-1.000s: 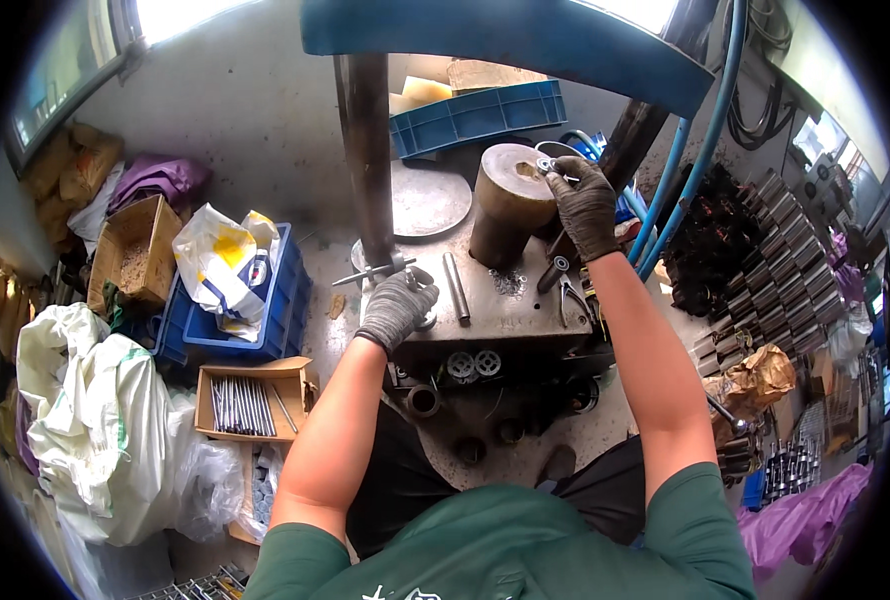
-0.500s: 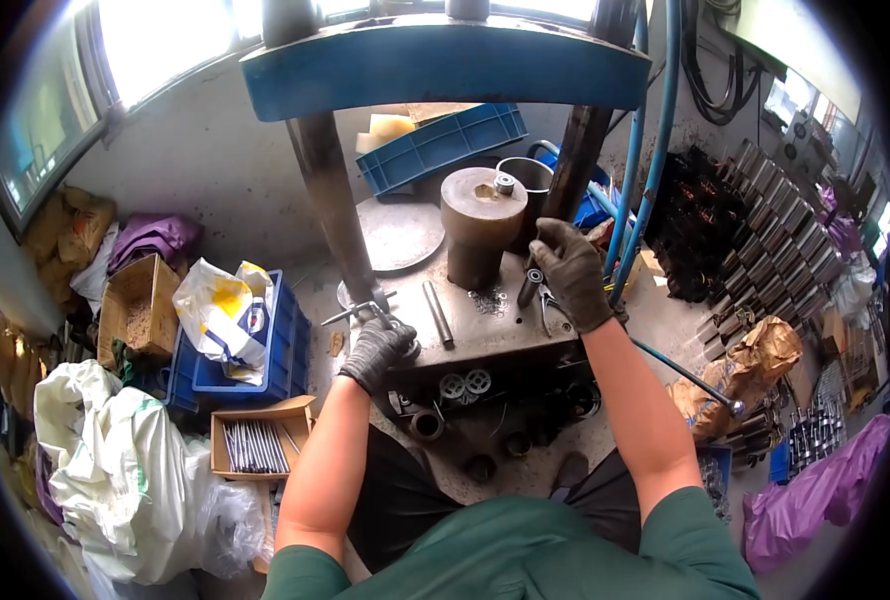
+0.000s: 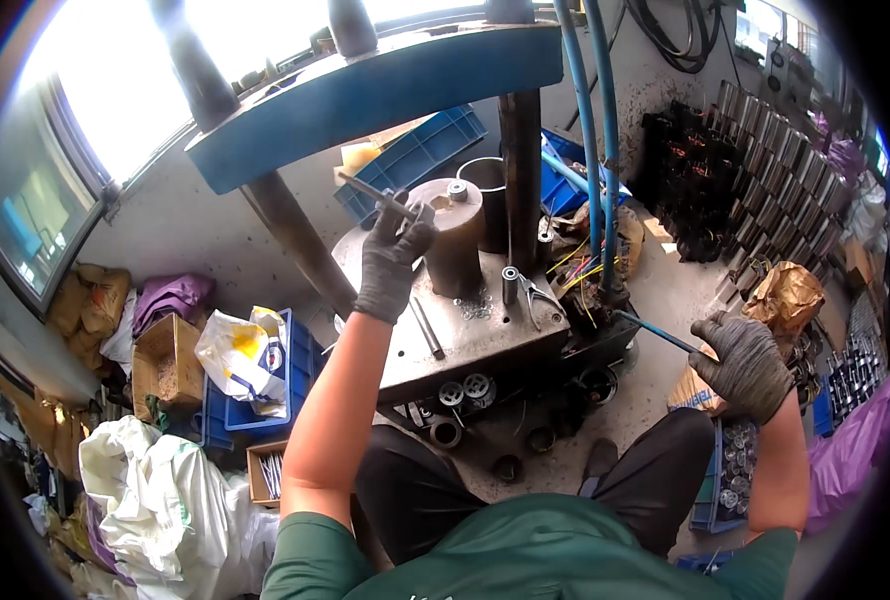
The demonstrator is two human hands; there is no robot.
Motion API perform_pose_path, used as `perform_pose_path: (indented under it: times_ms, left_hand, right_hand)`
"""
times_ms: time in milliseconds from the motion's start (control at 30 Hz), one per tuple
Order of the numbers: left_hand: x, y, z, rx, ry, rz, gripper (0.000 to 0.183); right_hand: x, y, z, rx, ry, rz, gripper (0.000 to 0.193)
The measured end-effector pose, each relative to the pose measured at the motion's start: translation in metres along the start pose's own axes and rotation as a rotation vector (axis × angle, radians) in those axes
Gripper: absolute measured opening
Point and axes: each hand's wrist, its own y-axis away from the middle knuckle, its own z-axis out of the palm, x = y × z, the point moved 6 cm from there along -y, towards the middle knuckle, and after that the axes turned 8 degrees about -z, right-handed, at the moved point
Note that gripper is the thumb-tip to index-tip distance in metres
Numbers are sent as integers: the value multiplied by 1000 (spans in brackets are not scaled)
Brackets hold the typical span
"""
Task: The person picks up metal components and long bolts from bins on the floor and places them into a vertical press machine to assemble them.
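Note:
My gloved left hand (image 3: pixel 395 262) is raised beside the thick steel cylinder (image 3: pixel 455 245) and closed on a metal part with a thin rod (image 3: pixel 367 188). A small metal ring (image 3: pixel 457 190) sits on the cylinder's top. Out to the right, my gloved right hand (image 3: pixel 747 368) is curled round the end of a blue lever (image 3: pixel 655 332), hiding its tip. On the steel press table (image 3: pixel 505 335) lie a round bar (image 3: pixel 428 328), a pair of pliers (image 3: pixel 539 300) and small shavings or rings. A short upright tube (image 3: pixel 510 286) stands next to the pliers.
A blue press beam (image 3: pixel 375 105) spans above the table between steel columns (image 3: pixel 300 240). Blue hoses (image 3: pixel 597 130) hang at the right. Stacked metal tubes (image 3: pixel 780 150), a purple bag (image 3: pixel 850 450), a blue crate (image 3: pixel 300 370) and a white sack (image 3: pixel 145 500) stand around.
My left hand has risen from the table's left corner to beside the cylinder, carrying the metal part. My right hand has left the upright tube and pliers for the lever. The view has turned.

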Motion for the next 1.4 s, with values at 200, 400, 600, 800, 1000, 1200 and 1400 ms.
perform_pose_path:
  times_ms: [200, 400, 600, 800, 1000, 1200, 1400]
  left_hand:
    - [2, -103, 25, 158, -328, 208, 55]
    - [-5, -115, 25, 199, -258, 150, 45]
    - [-12, -110, 35, 147, -114, -32, 46]
    - [-11, -108, 40, 167, -223, -28, 48]
    - [-15, -117, 31, 160, -399, 33, 52]
    - [-13, -124, 14, 215, -563, 97, 55]
    - [-15, -120, 26, 207, -548, 100, 54]
  right_hand:
    - [34, 19, 27, -228, -43, -85, 43]
    - [19, 7, 25, -155, -237, -46, 39]
    - [18, 10, 28, -163, -161, -86, 37]
    - [17, 8, 35, -219, -82, -151, 35]
    - [14, 9, 41, -248, -70, -173, 35]
    - [3, 14, 48, -250, -123, -132, 29]
    - [-5, 45, 72, -271, -142, -80, 28]
